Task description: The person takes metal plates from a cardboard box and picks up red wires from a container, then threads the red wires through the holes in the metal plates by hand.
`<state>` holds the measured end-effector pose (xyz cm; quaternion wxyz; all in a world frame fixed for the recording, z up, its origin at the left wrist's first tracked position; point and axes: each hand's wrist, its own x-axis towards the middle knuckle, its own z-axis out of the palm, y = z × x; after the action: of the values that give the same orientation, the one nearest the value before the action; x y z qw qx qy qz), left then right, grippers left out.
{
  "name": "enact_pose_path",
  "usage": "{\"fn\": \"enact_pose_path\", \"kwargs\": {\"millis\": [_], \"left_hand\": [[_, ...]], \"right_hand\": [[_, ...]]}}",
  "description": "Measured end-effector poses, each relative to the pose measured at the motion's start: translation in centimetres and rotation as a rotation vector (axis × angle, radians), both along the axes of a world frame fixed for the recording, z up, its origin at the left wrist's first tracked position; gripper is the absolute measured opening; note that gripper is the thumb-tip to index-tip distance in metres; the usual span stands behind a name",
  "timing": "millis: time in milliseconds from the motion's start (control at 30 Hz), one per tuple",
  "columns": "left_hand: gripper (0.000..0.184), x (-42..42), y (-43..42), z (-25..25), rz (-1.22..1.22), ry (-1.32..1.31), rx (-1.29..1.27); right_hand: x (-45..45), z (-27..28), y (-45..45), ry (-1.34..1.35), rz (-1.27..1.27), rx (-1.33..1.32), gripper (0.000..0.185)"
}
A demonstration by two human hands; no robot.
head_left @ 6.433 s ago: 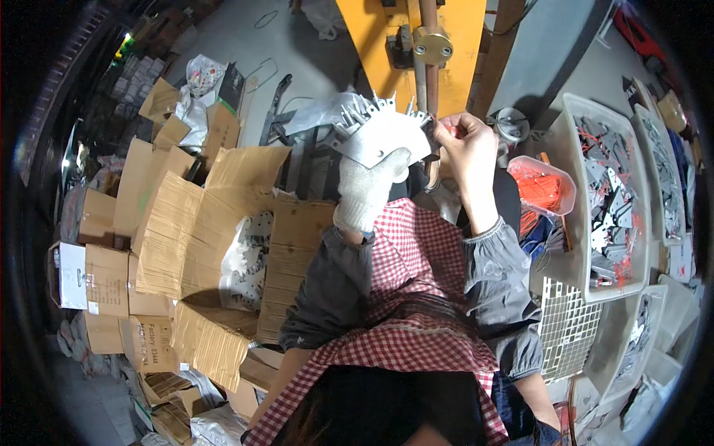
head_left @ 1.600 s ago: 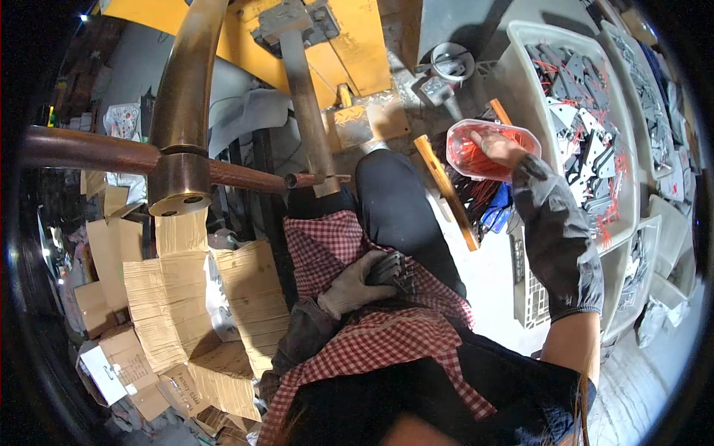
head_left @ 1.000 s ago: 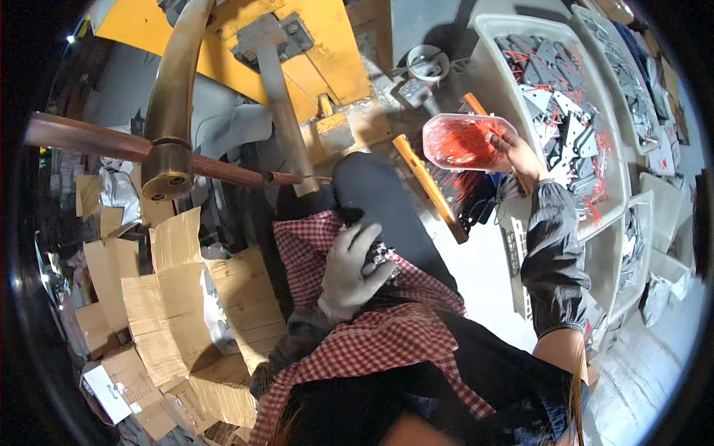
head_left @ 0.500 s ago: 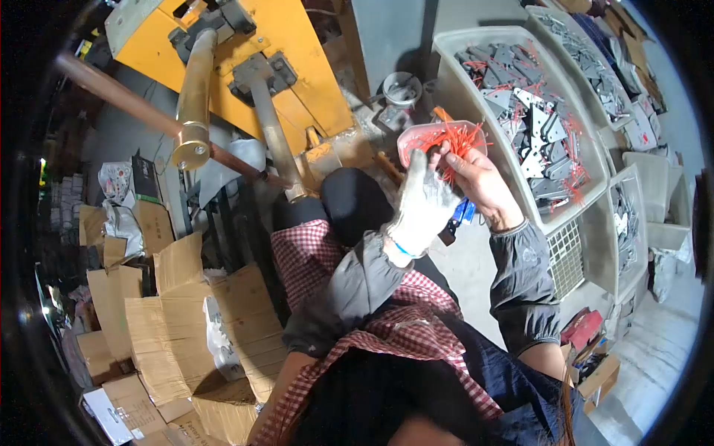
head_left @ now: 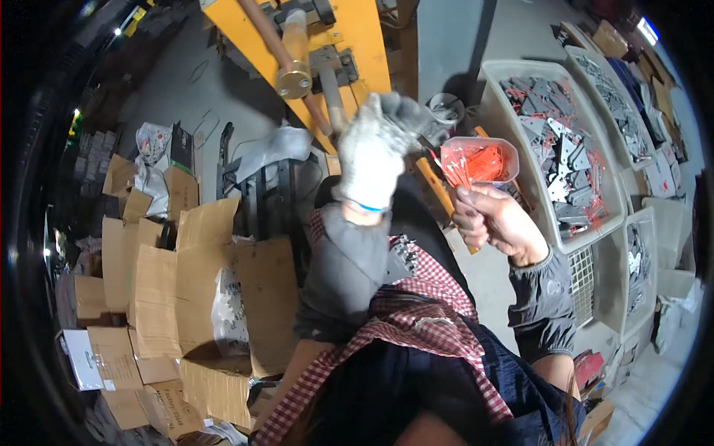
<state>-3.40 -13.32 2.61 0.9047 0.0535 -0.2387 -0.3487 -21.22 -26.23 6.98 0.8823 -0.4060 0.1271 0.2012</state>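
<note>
My right hand (head_left: 500, 223), bare, is closed around the lower ends of a bundle of thin red strands (head_left: 460, 169), which fan upward in front of a clear pinkish tub (head_left: 509, 160). More red strands (head_left: 485, 162) lie in that tub. My left hand (head_left: 375, 152), in a white glove with greyed fingertips, is raised to the left of the bundle, apart from it. Its fingers look curled, and what they hold, if anything, cannot be made out. On my lap rest grey metal pieces (head_left: 401, 260), partly behind my left sleeve.
A yellow machine (head_left: 364, 56) with metal rods stands ahead. At right, a large bin (head_left: 494, 74) holds metal plates and red strands, with more bins beyond. An opened cardboard box (head_left: 208, 223) stands at left. A small bucket (head_left: 446, 108) sits behind the tub.
My hands were together at the red strands; my left hand has since moved away left and up. My right hand keeps the bundle, now lower. The camera view has shifted left.
</note>
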Motion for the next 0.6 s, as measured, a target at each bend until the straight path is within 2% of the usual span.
{"fn": "enact_pose_path", "kwargs": {"millis": [67,100,167,200,267,300,367,400,467,500,533,600], "left_hand": [[0.031,-2.9,2.3,4.9,0.356,-0.140,0.506],[0.031,-3.4,3.0,4.5,0.361,-0.139,0.501],[0.029,-4.0,4.5,3.4,-0.082,0.259,0.569],[0.029,-5.2,4.6,3.1,-0.076,0.251,0.567],[0.017,-8.2,4.5,2.4,-0.048,-0.274,0.858],[0.017,-8.2,4.9,2.6,-0.040,-0.269,0.858],[0.014,-8.1,5.4,3.9,0.191,-0.500,0.860],[0.014,-8.0,5.7,3.8,0.203,-0.498,0.857],[0.016,-7.7,6.0,3.4,0.428,-0.306,0.541],[0.021,-5.8,7.9,3.8,0.842,-0.920,1.049],[0.027,-5.3,8.7,6.2,0.346,-0.416,0.744],[0.034,-4.2,10.8,5.7,0.541,-0.364,0.754]], "right_hand": [[-0.5,0.1,0.6,-0.041,-0.003,0.046,0.034],[-0.6,0.1,0.7,-0.090,-0.034,0.033,0.033],[-0.6,0.3,1.2,-0.119,-0.043,0.035,0.030],[-0.4,0.4,1.6,-0.128,-0.040,0.033,0.030],[0.1,0.4,3.3,-0.121,-0.007,-0.084,0.030],[0.2,0.9,4.2,-0.054,0.002,-0.041,0.032],[0.2,0.7,4.4,-0.104,0.036,-0.040,0.033],[0.3,0.6,4.6,-0.157,0.057,-0.035,0.034],[-0.3,1.0,5.3,-0.135,0.072,-0.050,0.035],[-0.7,1.0,5.8,-0.099,0.082,-0.043,0.034],[-1.1,0.9,6.1,-0.061,0.089,-0.037,0.033],[-1.4,0.5,6.4,-0.074,0.052,-0.055,0.031]]}}
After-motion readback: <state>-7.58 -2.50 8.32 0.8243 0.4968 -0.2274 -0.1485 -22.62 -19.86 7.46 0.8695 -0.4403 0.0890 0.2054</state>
